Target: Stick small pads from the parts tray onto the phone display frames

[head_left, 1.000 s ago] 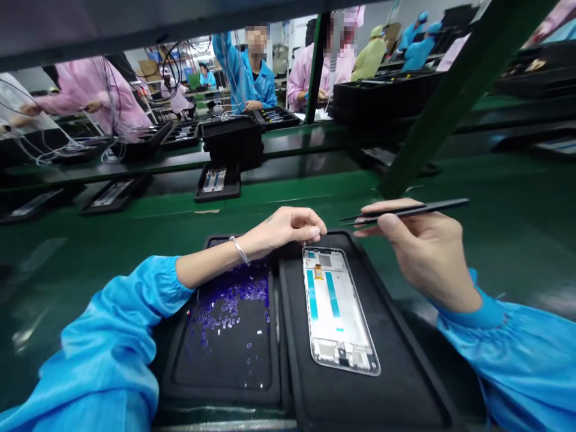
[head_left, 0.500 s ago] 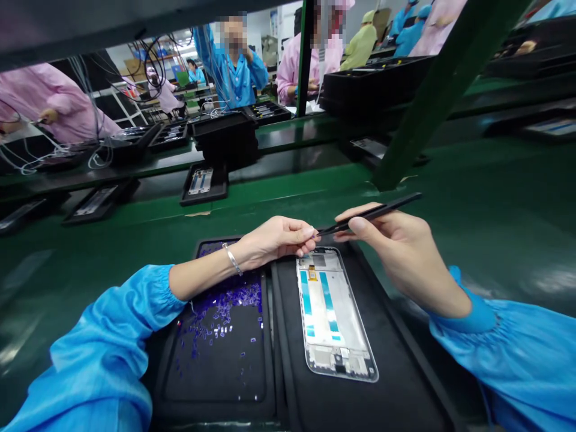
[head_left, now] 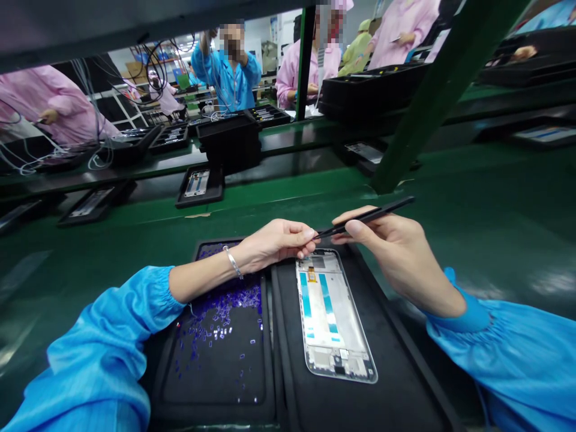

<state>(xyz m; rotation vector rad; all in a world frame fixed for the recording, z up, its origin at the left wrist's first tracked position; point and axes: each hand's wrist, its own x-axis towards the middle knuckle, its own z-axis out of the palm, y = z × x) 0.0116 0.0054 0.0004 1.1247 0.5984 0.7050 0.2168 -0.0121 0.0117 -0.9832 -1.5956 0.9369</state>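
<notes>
My right hand (head_left: 382, 240) is closed around black tweezers (head_left: 375, 214), their tips meeting the fingertips of my left hand (head_left: 288, 240). The left thumb and forefinger are pinched together above the top of a phone frame; what they hold is too small to make out. The silvery phone frame (head_left: 355, 318), with blue strips and an orange flex connector, lies on a black foam tray (head_left: 396, 372). Under my left forearm is a second black tray (head_left: 216, 378), scattered with many tiny purple-blue rectangular pieces (head_left: 229, 300).
Beyond the green bench (head_left: 135, 246), a conveyor line carries small trays with phone frames (head_left: 198, 183). A stack of black trays (head_left: 231, 141) stands behind. A slanted green post (head_left: 418, 114) rises at right. Cables (head_left: 85, 108) hang at left. Several co-workers in coats (head_left: 234, 78) are across the line.
My right hand and the tweezers have shifted slightly left, toward the left fingertips. The left hand stays almost still. Trays on the line have drifted a little left.
</notes>
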